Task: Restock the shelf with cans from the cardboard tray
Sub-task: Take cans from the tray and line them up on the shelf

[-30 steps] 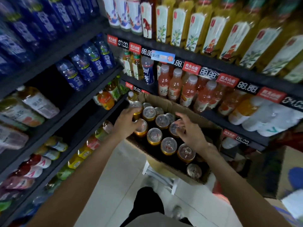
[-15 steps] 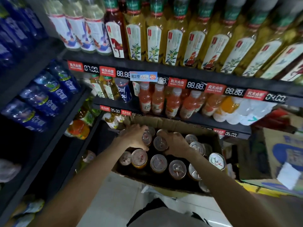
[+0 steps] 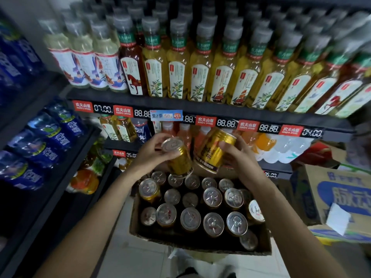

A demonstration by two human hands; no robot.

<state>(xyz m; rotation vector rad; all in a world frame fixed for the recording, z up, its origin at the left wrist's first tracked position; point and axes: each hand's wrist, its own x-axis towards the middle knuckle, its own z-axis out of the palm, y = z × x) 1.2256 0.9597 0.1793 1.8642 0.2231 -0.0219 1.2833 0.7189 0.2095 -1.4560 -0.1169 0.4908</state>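
Observation:
My left hand (image 3: 149,155) grips a gold can (image 3: 178,157), tilted with its silver top toward me. In my right hand (image 3: 240,157) is a second gold can (image 3: 211,150), leaning right, its label side showing. Both cans hang above the far edge of the cardboard tray (image 3: 138,235), which holds several more gold cans (image 3: 190,218) standing upright. Behind the hands runs a black shelf (image 3: 200,109) with red price tags.
Tea bottles (image 3: 178,73) fill the upper shelf; orange and pale drinks (image 3: 265,143) sit on the shelf behind the cans. Blue water bottles (image 3: 50,135) line the left rack. A blue-printed cardboard box (image 3: 345,197) stands at right. Pale floor tiles (image 3: 128,257) lie below the tray.
Both hands have risen out of the tray, each lifting one gold can clear of the others. The view has tilted upward toward the upper shelf.

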